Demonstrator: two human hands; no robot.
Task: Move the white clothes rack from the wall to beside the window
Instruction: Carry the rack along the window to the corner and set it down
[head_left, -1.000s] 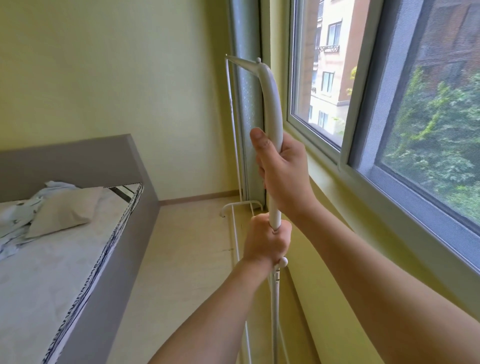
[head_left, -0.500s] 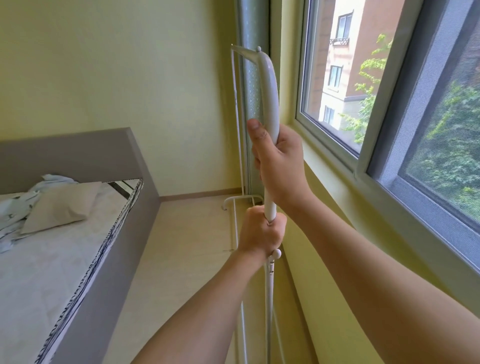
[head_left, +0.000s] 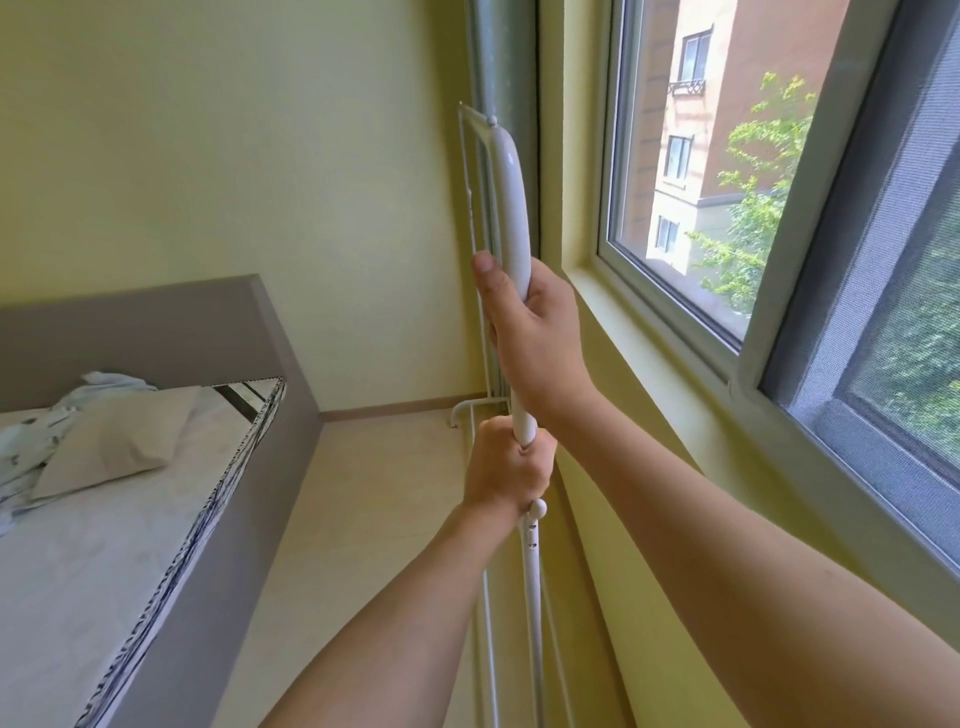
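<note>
Head view: white clothes rack (head_left: 511, 208) upright beside window (head_left: 691, 171), foot on floor (head_left: 363, 493) near far corner. Right hand (head_left: 535, 332) wrapped tight around upper pole; left hand (head_left: 506, 467) clenched on it just below.

Bright daylight enters from the window (head_left: 675, 171) on the right; the sunlit building outside is near overexposed. Yellow walls are evenly lit, dimmer low under the sill. Soft shadows fall under both forearms. Wide-angle bending shows at the edges: the window frame and bed (head_left: 78, 545) lines curve. Slight softness overall, no strong motion blur.
</note>
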